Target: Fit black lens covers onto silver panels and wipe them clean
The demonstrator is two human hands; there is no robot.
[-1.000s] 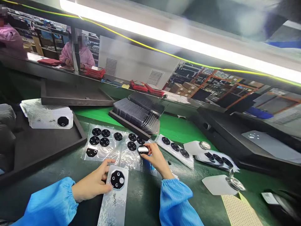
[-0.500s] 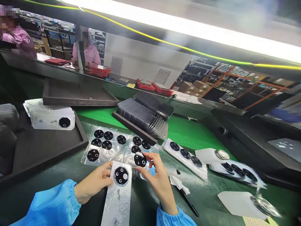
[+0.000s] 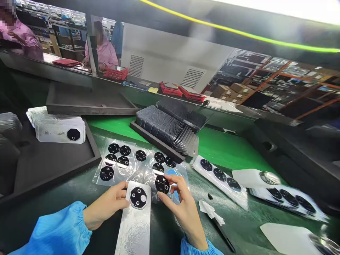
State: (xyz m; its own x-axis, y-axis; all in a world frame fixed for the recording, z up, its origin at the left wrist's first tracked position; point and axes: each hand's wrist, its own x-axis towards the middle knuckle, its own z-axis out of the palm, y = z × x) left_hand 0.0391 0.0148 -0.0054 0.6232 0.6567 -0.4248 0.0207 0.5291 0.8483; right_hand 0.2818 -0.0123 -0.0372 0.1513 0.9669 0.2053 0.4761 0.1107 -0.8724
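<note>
My left hand (image 3: 107,206) is closed on the upper left edge of a silver phone back cover (image 3: 135,226). A black octagonal plate with round holes sits in the cover's octagonal opening at its top end. To the right, my right hand (image 3: 183,209) pinches a loose black octagonal camera plate (image 3: 162,184) by its edge, between thumb and fingers. That plate is just above a clear plastic sheet (image 3: 132,179), where several similar black plates lie. Part of a blue patch shows behind my right fingers.
A black tray (image 3: 53,166) at left carries a stack of silver covers (image 3: 60,128). Behind the sheet, a rack (image 3: 162,127) holds many thin dark panels. At right lie bagged black plates (image 3: 220,174), tweezers (image 3: 223,235) with white tissue, and metal-topped dispensers (image 3: 269,177). People in pink sit beyond the partition.
My view has tilted and shifted slightly, moving the right-hand items further right. Both hands keep their holds, and the plate in my right hand now shows its face more flatly.
</note>
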